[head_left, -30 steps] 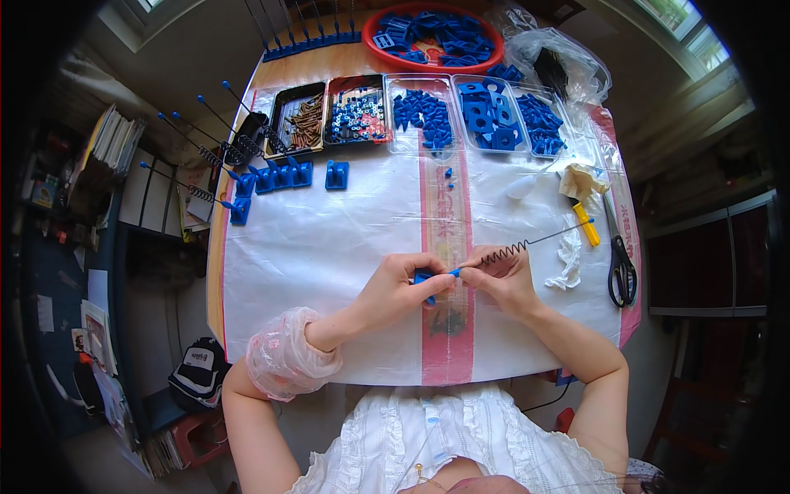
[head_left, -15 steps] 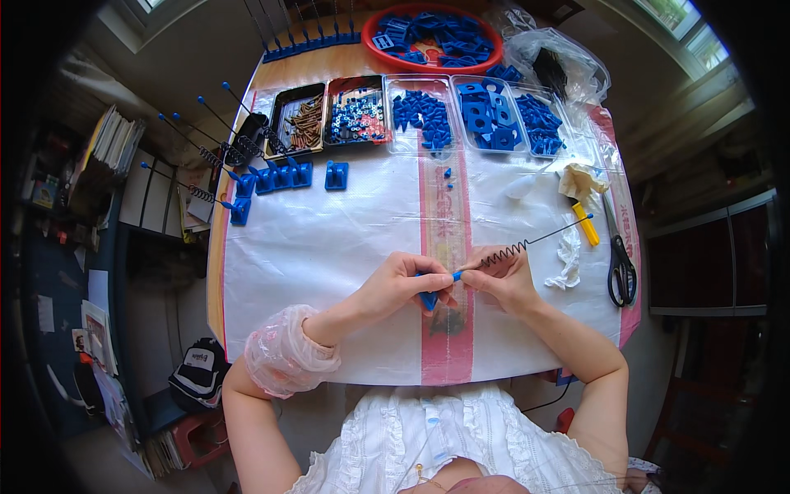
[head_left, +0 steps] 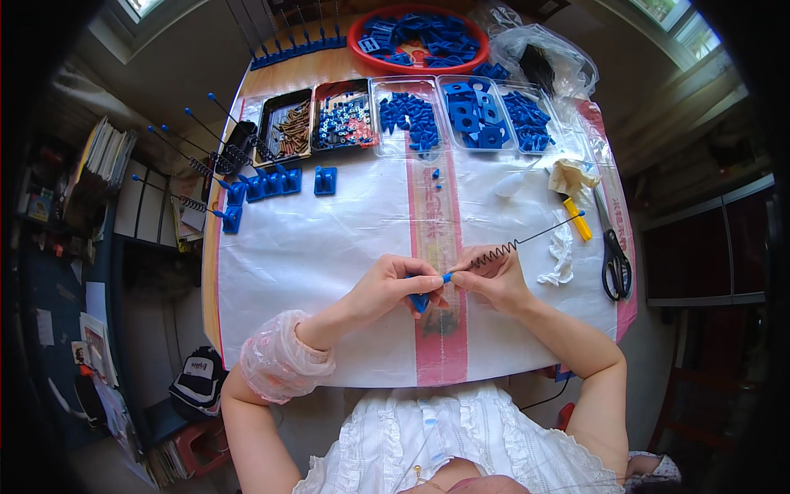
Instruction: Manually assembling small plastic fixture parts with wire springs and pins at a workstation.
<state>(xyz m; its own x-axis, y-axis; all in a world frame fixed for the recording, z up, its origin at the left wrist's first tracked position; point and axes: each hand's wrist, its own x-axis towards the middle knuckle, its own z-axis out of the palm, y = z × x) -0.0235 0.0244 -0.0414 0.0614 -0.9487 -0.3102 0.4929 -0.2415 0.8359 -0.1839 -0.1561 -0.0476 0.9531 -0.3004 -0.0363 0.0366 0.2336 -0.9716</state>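
My left hand (head_left: 397, 286) pinches a blue plastic base (head_left: 419, 302), most of it hidden behind the fingers. A blue cone-shaped tip (head_left: 447, 278) shows between my two hands. My right hand (head_left: 492, 280) is closed on a dark spring wire (head_left: 495, 253) near its coiled end. From there the wire runs straight up to the right and ends in a small blue bead (head_left: 582, 213). The wire's lower end seems to meet the blue tip, though fingers cover the exact join.
Trays of screws (head_left: 294, 128), nuts (head_left: 346, 123), blue cones (head_left: 410, 115), blue plates (head_left: 477, 111) and small blue parts (head_left: 527, 119) line the back. Finished-looking spring pieces (head_left: 276, 183) stand left. A red basin (head_left: 354, 45) sits behind; scissors (head_left: 615, 263) and a yellow-handled knife (head_left: 576, 218) lie right.
The whole view has shifted slightly, moving the table and trays a little left in the picture. Both hands keep the same grip on the base and the spring wire.
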